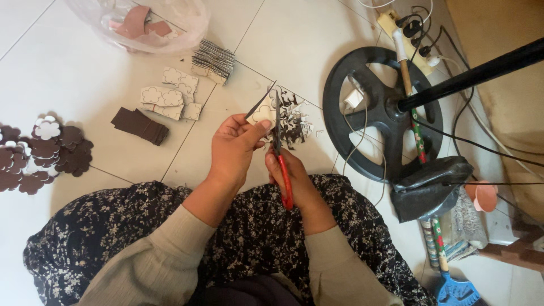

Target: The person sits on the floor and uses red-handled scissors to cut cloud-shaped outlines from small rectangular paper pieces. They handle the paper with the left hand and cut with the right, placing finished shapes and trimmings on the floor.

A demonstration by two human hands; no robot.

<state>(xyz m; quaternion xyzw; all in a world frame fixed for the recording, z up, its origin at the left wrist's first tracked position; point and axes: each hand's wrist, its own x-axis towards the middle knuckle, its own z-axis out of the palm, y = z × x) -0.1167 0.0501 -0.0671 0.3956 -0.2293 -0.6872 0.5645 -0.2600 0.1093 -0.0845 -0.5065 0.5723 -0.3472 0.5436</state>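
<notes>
A white tiled floor is seen from above, with a dark floral-print garment spread over the lap of the seated person. To the right, the round black base of a stand is placed on the tiles, crossed by a black pole and by cables; a white power strip is seen beyond it, and a black bag lies at its near edge. A clear plastic bag holding brown pieces is shown at the top. At the far left, a heap of cut brown flower shapes is laid on the floor. Near the middle, sheets marked with flower outlines are scattered, with a stack of striped-edged cards beyond them and a stack of brown strips just beside them. A pile of offcuts is seen beyond the hands.

The two hands are held close together above the lap. The left hand is closed on a small card piece, pinched between thumb and fingers. The right hand is gripped around the red handles of a pair of scissors, whose blades are directed upward into the card piece.
</notes>
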